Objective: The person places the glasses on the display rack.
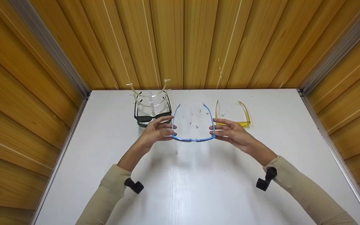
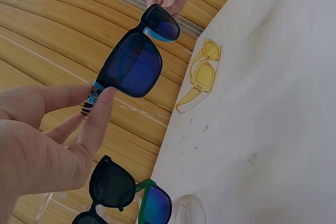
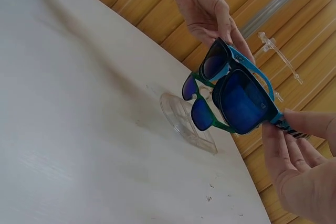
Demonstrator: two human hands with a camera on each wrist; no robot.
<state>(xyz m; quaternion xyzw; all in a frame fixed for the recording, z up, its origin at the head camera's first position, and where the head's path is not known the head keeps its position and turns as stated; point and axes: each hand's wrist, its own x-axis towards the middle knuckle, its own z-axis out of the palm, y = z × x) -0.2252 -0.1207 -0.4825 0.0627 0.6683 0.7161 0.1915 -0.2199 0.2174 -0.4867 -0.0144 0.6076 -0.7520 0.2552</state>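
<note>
A pair of sunglasses (image 1: 183, 139) with blue temples, dark front and blue lenses (image 2: 134, 66) is held up over the table, temples unfolded and pointing away from me. My left hand (image 1: 156, 132) pinches it by the left temple near the hinge. On the other side my right hand (image 1: 234, 133) grips the right temple between thumb and fingers, close to the striped hinge end (image 3: 286, 125). Just beyond the left hand, black sunglasses (image 1: 145, 118) and green-framed sunglasses (image 3: 202, 115) sit on a clear tiered display stand (image 1: 151, 101).
Yellow transparent glasses (image 1: 245, 123) lie behind the right hand, temples unfolded. Small dark specks (image 1: 197, 127) dot the white table (image 1: 180, 187) between the stand and the yellow glasses. Wood-patterned walls (image 1: 198, 43) enclose the table's back and sides.
</note>
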